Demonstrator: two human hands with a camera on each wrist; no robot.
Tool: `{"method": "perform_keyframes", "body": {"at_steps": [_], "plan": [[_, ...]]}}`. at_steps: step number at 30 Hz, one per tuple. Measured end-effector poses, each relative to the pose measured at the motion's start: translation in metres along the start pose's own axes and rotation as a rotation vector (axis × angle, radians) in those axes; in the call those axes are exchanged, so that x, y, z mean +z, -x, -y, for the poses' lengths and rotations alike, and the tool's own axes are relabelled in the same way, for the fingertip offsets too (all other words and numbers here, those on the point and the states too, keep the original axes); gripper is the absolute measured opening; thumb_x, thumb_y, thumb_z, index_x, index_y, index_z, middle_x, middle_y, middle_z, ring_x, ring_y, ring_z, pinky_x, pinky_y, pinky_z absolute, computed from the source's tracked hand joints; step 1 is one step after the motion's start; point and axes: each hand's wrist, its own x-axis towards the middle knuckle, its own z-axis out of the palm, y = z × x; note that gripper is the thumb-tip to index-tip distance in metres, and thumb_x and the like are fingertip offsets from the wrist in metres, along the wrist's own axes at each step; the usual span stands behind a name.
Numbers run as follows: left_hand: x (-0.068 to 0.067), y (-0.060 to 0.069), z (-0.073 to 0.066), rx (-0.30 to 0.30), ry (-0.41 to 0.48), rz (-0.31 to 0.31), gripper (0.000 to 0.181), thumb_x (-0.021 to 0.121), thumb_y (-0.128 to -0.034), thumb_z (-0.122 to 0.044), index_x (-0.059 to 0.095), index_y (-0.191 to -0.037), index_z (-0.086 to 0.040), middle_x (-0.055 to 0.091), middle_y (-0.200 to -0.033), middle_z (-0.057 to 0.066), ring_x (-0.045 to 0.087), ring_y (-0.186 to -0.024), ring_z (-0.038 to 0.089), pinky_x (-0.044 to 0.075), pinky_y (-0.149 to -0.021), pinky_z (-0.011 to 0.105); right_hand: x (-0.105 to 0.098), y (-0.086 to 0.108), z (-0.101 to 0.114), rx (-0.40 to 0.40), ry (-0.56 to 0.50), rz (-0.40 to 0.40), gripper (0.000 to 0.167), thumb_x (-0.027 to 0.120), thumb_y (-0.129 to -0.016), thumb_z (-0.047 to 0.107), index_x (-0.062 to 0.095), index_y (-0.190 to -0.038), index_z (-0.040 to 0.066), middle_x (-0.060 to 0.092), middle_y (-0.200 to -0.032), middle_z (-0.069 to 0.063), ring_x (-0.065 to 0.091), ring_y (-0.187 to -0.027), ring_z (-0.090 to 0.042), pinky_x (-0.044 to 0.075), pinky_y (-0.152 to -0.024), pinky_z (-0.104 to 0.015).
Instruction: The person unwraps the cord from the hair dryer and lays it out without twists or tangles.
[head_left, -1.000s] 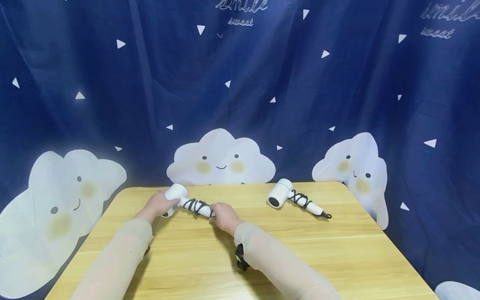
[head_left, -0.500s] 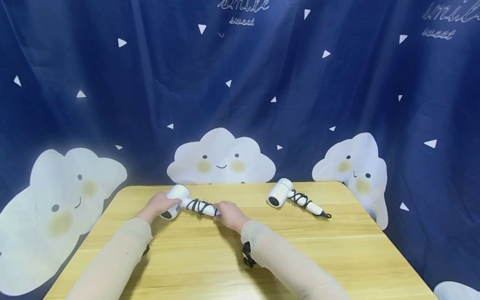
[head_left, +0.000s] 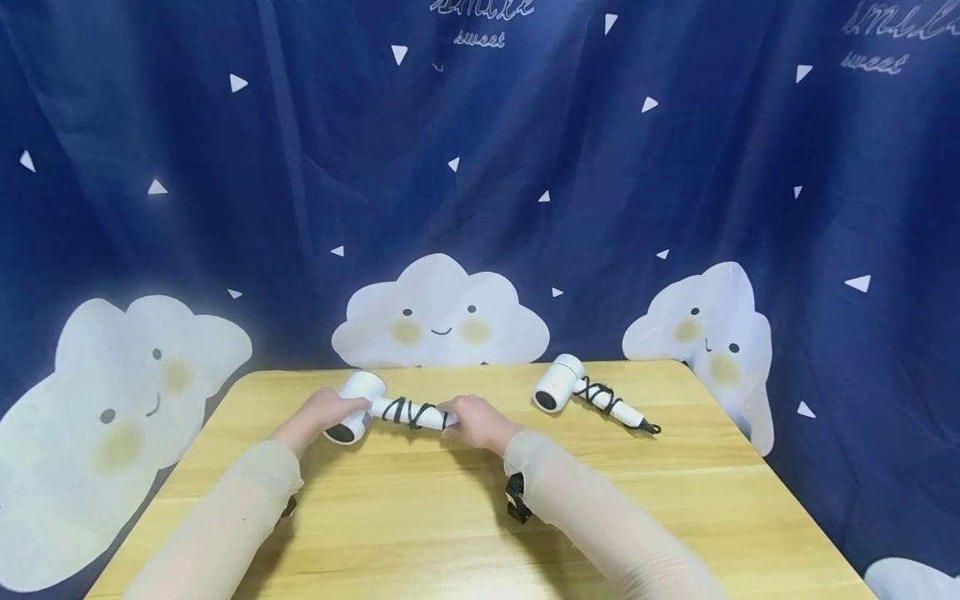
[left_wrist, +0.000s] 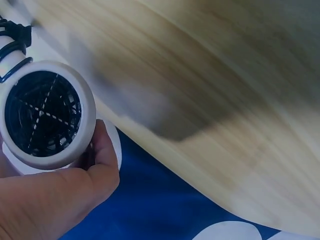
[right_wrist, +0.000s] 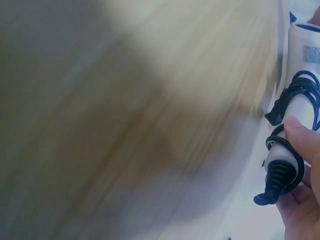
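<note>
The hair dryer [head_left: 364,388] is at the far left of the wooden table [head_left: 450,517] in the head view, its body to the left and its handle [head_left: 431,419] pointing right, with black cord [head_left: 412,414] wound around it. The left hand [head_left: 327,410] grips the body; the right hand [head_left: 478,422] holds the handle's end. Over the last second the dryer has shifted slightly right and its handle has swung nearer level, the right hand going with it, while a second dryer [head_left: 559,388] at the far right has stayed put. That suggests both hands are turning and moving the dryer together. Whether it touches the wood is hard to tell. In the left wrist view its round dark opening [left_wrist: 43,114] faces the camera, the left hand wrapped narrowly behind the rim. In the right wrist view the right hand's thumb and fingers pinch the handle, the black cord sleeve [right_wrist: 280,180] showing at its end.
</note>
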Motion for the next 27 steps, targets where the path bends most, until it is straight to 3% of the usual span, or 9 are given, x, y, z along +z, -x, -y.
{"method": "perform_keyframes", "body": {"at_steps": [7,14,20,27], "plan": [[0.001,0.007,-0.004,-0.009,0.052,0.017,0.05,0.07,-0.0826,-0.041,0.06,-0.093,0.007,0.061,-0.084,0.015,0.058,-0.076,0.024,0.046,-0.064,0.028,-0.005,0.002,-0.008,-0.002,0.012,0.027,0.048,0.077,-0.088,0.017,0.064,-0.133,0.009,0.071,-0.12,-0.007,0.067,-0.108,-0.021,0.05,-0.1,-0.033],[0.007,0.017,-0.01,-0.032,0.135,0.037,0.047,0.07,-0.0843,-0.038,0.061,-0.096,0.007,0.063,-0.085,0.014,0.06,-0.075,0.022,0.047,-0.064,0.028,-0.021,0.011,-0.008,-0.048,0.059,0.045,0.044,0.078,-0.087,0.015,0.067,-0.128,0.008,0.072,-0.118,-0.008,0.067,-0.106,-0.022,0.052,-0.098,-0.033],[0.009,0.024,-0.018,-0.052,0.178,0.04,0.056,0.071,-0.084,-0.039,0.055,-0.105,0.01,0.058,-0.094,0.017,0.057,-0.081,0.025,0.047,-0.066,0.028,-0.033,0.017,-0.012,-0.102,0.086,0.041,0.044,0.079,-0.086,0.015,0.067,-0.128,0.008,0.072,-0.117,-0.008,0.068,-0.107,-0.023,0.051,-0.099,-0.034],[0.015,0.029,-0.026,-0.057,0.197,0.047,0.058,0.072,-0.0831,-0.041,0.057,-0.107,0.01,0.058,-0.095,0.015,0.056,-0.083,0.025,0.046,-0.068,0.028,-0.038,0.024,-0.019,-0.109,0.092,0.053,0.046,0.078,-0.087,0.016,0.065,-0.13,0.006,0.07,-0.121,-0.009,0.066,-0.11,-0.024,0.05,-0.101,-0.035]]}}
